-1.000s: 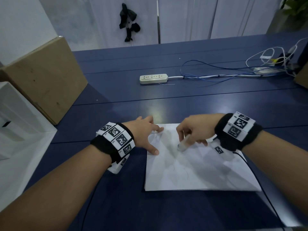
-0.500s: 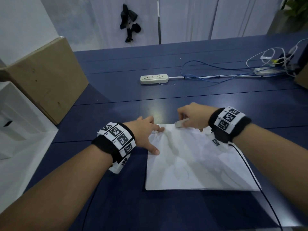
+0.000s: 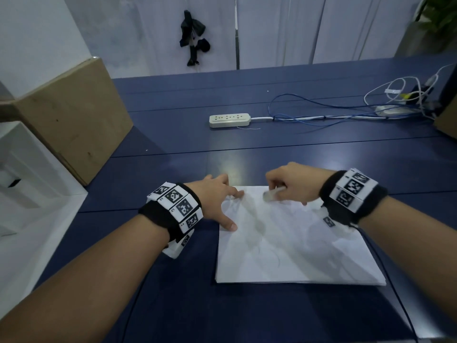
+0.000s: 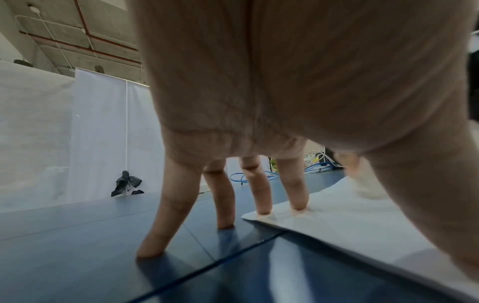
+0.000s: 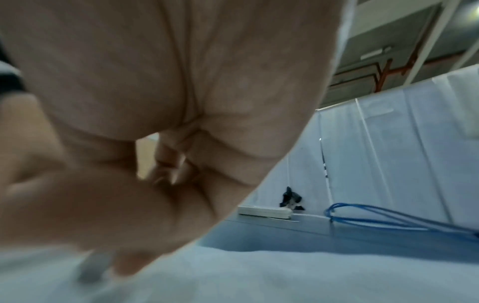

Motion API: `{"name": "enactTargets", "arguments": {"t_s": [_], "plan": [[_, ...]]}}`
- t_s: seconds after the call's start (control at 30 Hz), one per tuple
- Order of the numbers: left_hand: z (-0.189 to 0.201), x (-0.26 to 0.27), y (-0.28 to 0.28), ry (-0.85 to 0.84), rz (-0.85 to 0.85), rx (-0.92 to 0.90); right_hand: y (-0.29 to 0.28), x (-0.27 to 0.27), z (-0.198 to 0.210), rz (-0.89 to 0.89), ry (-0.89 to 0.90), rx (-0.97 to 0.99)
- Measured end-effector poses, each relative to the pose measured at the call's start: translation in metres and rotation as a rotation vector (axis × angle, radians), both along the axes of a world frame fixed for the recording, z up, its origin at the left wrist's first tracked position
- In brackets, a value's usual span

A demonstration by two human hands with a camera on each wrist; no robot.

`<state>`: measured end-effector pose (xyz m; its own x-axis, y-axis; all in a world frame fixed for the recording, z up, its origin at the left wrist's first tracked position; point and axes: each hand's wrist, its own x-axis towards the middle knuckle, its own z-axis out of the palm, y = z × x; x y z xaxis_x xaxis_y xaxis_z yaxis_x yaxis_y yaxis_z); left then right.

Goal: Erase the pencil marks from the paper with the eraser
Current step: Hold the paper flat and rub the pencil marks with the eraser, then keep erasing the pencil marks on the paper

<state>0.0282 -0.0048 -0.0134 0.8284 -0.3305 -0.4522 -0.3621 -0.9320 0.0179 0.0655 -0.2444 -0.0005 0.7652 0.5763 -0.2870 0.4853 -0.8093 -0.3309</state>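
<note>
eraser (image 3: 271, 195) | gripped in right hand (image 3: 294, 183) fingers | tip on paper (image 3: 296, 243)

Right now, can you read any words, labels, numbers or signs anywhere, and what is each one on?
No readable text.
Wristband tags, left and right: black-and-white square codes, tiny characters too small to read.
Paper: faint pencil marks only, no words.
Power strip: no visible label.
</note>
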Motion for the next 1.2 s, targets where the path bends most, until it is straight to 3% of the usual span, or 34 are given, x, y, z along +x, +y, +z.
{"name": "enactTargets", "arguments": {"t_s": [0.13,0.5,0.77,0.93,1.07,1.2], "plan": [[0.0,0.002,-0.001,0.01,0.003,0.007,-0.002,-0.027,-0.001,0.109,0.249,-0.022],[0.001,-0.005,0.001,-0.004,0.026,-0.064,-0.007,-0.039,-0.001,0.005,0.193,0.055],[0.012,-0.03,0.017,-0.112,0.077,-0.392,-0.02,-0.051,0.009,-0.156,0.047,0.211],[0.007,-0.063,0.029,0.017,0.03,-0.265,-0.025,-0.068,0.007,-0.217,0.002,0.273],[-0.006,-0.078,0.029,0.088,-0.024,-0.133,-0.008,-0.087,0.0,-0.146,0.075,0.333],[-0.012,-0.08,0.027,0.081,-0.061,-0.047,0.02,-0.1,-0.007,-0.016,0.12,0.245]]}}
